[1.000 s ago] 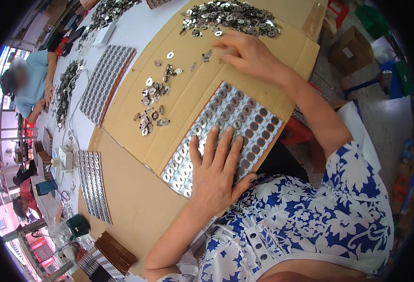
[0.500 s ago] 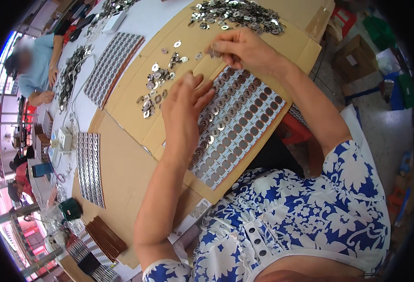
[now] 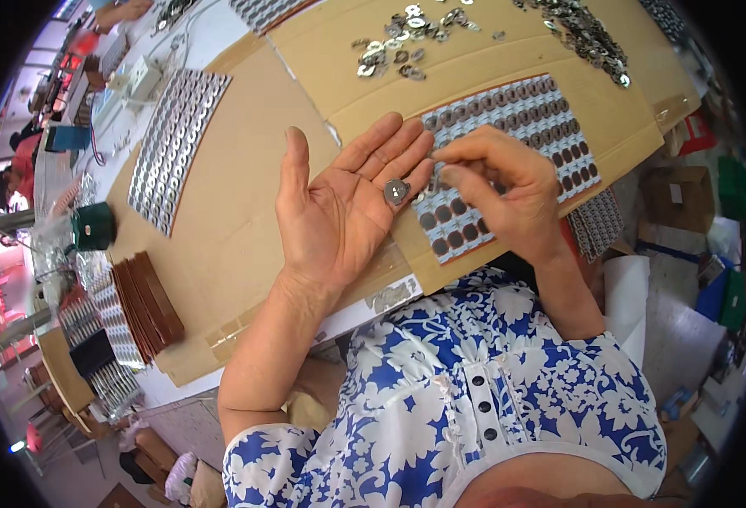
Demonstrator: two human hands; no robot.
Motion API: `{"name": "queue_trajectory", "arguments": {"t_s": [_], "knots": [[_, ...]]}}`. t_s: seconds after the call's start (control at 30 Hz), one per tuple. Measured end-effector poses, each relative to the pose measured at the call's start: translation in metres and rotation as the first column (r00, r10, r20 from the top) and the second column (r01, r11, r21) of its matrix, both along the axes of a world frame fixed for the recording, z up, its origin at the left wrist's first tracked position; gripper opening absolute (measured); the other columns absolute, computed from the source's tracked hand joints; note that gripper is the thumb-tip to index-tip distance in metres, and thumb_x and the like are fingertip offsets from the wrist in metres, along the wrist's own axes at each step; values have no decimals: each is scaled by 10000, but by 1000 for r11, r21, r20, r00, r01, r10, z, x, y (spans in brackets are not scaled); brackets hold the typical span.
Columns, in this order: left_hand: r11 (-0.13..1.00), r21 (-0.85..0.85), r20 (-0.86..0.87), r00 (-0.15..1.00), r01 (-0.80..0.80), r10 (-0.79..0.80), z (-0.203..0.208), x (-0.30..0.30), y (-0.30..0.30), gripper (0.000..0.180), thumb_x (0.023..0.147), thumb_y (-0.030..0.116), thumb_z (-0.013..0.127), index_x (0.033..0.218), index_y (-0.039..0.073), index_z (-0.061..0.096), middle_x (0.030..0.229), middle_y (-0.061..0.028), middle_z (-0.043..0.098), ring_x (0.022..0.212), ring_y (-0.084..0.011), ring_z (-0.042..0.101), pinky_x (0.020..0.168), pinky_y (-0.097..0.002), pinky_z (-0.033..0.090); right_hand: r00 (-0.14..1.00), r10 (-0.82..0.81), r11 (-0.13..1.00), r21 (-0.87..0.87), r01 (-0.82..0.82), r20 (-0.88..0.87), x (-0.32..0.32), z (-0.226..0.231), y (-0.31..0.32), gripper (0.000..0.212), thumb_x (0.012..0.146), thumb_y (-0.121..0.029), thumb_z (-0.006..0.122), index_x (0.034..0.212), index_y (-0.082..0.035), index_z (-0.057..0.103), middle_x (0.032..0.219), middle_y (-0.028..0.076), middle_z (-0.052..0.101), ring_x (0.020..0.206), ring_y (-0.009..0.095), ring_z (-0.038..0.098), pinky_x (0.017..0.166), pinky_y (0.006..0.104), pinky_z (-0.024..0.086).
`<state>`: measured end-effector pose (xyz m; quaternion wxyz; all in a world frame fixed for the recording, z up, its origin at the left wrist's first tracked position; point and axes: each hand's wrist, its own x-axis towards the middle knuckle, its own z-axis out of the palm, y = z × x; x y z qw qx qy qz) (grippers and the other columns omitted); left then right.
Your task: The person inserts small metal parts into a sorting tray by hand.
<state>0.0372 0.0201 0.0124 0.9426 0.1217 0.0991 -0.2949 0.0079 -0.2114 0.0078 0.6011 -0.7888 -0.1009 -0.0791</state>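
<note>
My left hand (image 3: 339, 212) is turned palm up with its fingers stretched out. A small round metal piece (image 3: 396, 192) with a dark centre lies on it, near the base of the little finger. Beside it, my right hand (image 3: 508, 190) has thumb and forefinger pinched on a small silvery metal piece (image 3: 433, 181), partly blurred. Under and behind the right hand lies a flat board (image 3: 474, 251) with rows of round spots on a pale blue ground. Metal pieces sit on its far rows; its near rows show dark discs. The right hand hides part of the board.
Loose metal pieces (image 3: 407, 42) lie scattered on the cardboard (image 3: 246, 203) beyond the board, with a larger heap (image 3: 584, 38) at far right. Another filled sheet (image 3: 178, 144) lies to the left. Brown boards (image 3: 147, 296) stand stacked at the table's left edge, near a green container (image 3: 93, 226).
My left hand has turned palm up, showing a metal piece on it. My right hand has come back from the loose pieces to beside the left hand. The view has swung left.
</note>
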Motion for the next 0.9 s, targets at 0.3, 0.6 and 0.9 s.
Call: {"name": "queue_trajectory", "arguments": {"t_s": [0.3,0.6,0.9], "knots": [[992,111,59,996,57,-64,-5,-5,14,1001,1130,718,497,1615,-157,470,1608,-321,562,1482,-411,590,1285,-534,462,948,136,963,-265,-58,287,13,-4,35,246,881,15,869,1107,-22,779,958,63,716,681,131,713,569,288,547],[792,608,237,940,52,-244,-12,-14,17,465,1142,174,661,1505,-116,638,1336,-259,769,1253,-329,777,1166,-492,613,992,30,995,-102,-18,122,14,-17,25,148,962,38,817,1098,15,762,875,33,747,661,57,681,585,231,531],[789,614,228,958,-2,-176,-16,-18,8,320,1092,-27,704,1404,-98,707,1207,-228,812,1112,-302,836,1006,-394,714,962,115,973,224,-59,-246,8,0,13,99,1073,2,744,1161,43,763,882,6,764,713,31,690,612,186,538]]}}
